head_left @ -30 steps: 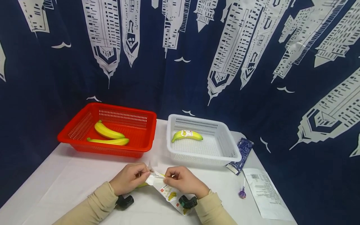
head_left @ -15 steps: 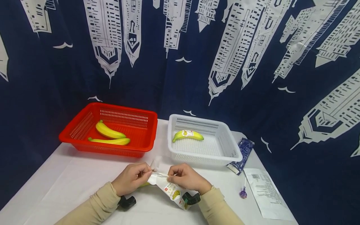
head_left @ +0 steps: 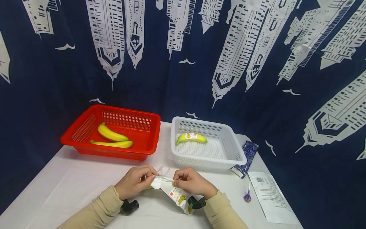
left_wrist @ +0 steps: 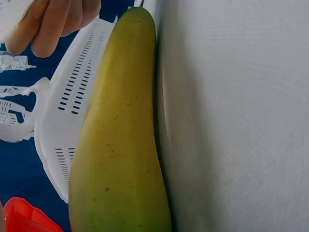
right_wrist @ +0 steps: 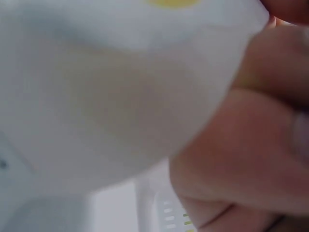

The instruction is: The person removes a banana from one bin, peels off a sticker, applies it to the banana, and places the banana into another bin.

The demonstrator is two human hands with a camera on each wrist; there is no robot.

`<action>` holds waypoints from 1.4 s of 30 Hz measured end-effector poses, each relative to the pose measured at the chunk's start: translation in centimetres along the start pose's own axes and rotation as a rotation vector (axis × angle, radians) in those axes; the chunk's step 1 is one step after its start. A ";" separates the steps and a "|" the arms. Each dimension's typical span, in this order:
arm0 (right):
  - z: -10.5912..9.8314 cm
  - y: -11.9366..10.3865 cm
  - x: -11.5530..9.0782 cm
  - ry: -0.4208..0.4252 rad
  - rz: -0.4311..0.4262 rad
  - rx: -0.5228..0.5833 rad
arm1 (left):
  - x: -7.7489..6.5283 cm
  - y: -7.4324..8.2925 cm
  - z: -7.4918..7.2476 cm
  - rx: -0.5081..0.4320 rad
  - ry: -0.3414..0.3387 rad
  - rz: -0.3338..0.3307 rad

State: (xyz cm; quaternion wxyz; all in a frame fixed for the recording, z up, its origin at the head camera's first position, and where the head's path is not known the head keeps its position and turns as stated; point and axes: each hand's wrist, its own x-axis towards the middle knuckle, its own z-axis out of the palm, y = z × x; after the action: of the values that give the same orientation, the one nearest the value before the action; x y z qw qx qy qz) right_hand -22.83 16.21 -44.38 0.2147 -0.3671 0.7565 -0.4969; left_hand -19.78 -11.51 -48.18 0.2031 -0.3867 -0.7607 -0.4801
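Both hands pinch a white banana-printed label sheet (head_left: 177,194) near its upper end, above the table. My left hand (head_left: 135,182) has thumb and fingers on its left corner, beside a rounded white flap. My right hand (head_left: 193,183) pinches the upper edge a little to the right. Clear film (head_left: 163,170) stands up behind the fingertips. A banana (left_wrist: 118,130) lies on the table under my left hand, mostly hidden in the head view but large in the left wrist view. Up close in the right wrist view, the sheet (right_wrist: 120,111) is blurred.
A red basket (head_left: 110,152) at back left holds two bananas (head_left: 111,133). The white basket (head_left: 206,160) beside it holds one labelled banana (head_left: 191,137). To the right lie a blue packet (head_left: 246,156), a lollipop (head_left: 247,197) and a white printed pouch (head_left: 270,197).
Both hands and the label sheet have shifted slightly right. The clear film leans further right, and the right hand sits a little farther from the left.
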 end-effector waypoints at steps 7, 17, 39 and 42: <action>-0.5 -0.1 0.0 -0.023 -0.014 -0.032 | -0.2 -0.1 0.2 -0.028 0.009 0.004; -1.4 -0.8 -0.2 -0.051 0.007 -0.068 | 0.0 0.4 0.1 -0.052 0.011 -0.005; -3.7 -2.0 -0.5 -0.108 -0.015 -0.227 | -0.2 0.9 0.2 -0.126 -0.011 -0.087; -4.0 -2.1 -0.5 -0.121 -0.018 -0.224 | -0.2 0.9 0.3 -0.131 -0.016 -0.090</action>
State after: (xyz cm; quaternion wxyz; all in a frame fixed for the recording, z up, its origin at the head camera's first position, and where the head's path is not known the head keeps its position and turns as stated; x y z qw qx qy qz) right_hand -24.53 18.47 -40.81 0.2130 -0.4248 0.7897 -0.3881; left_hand -18.96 -11.13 -47.93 0.1496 -0.3684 -0.7459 -0.5343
